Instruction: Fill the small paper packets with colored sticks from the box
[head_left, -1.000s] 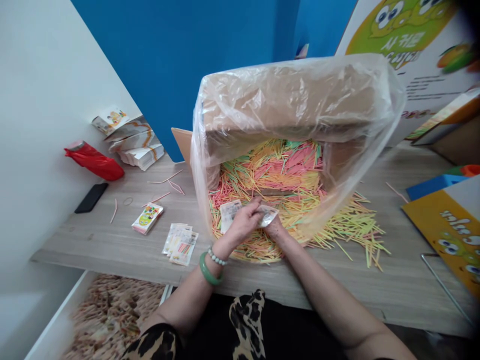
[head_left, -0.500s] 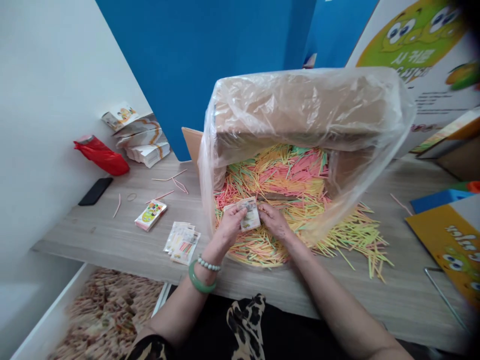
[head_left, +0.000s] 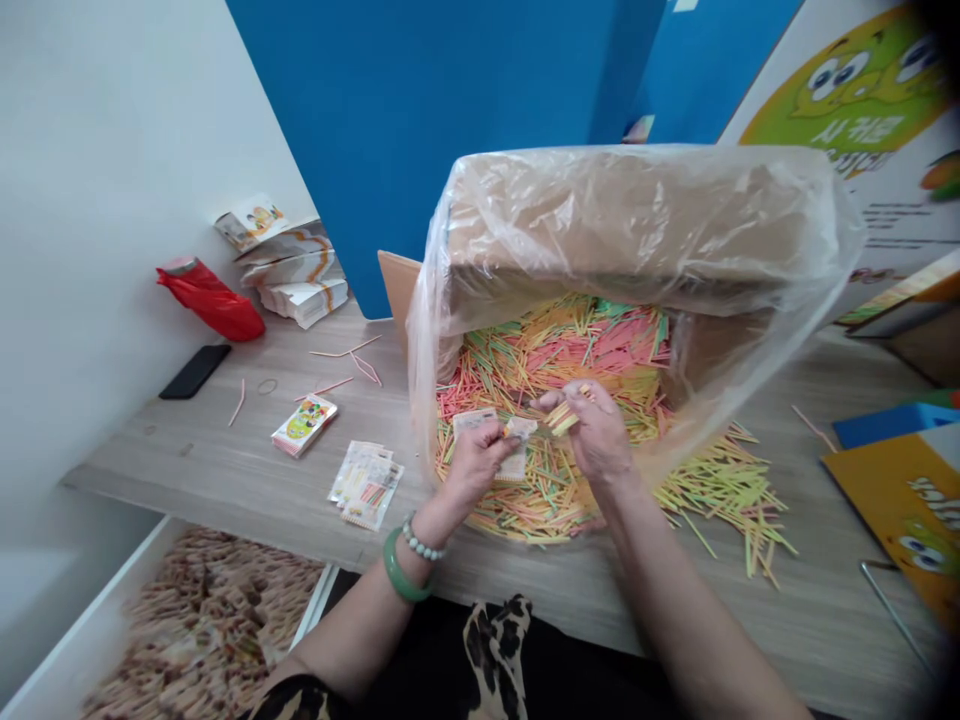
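Note:
My left hand (head_left: 471,468) pinches a small clear printed packet (head_left: 513,466) over the pile of thin coloured sticks (head_left: 600,345). A corner of the packet stands up by the thumb. Just right of it, my right hand (head_left: 602,440) grips a small bunch of yellowish sticks (head_left: 561,418), their ends pointing toward the packet. Pink, yellow, orange and green sticks fill a cardboard box (head_left: 630,205) lined with a clear plastic bag (head_left: 814,215), its open side facing me. Some sticks spill onto the table to the right.
Several flat packets (head_left: 369,485) and a small stack of printed cards (head_left: 304,425) lie left of the box. Farther left are a black phone (head_left: 195,371), a red bag (head_left: 214,305) and folded cartons (head_left: 300,290). An open drawer (head_left: 217,610) of wrapped pieces sits below.
My right hand has moved up and right from the packet and now shows a bunch of sticks. My left hand keeps the packet, which is now partly turned. The view has shifted slightly.

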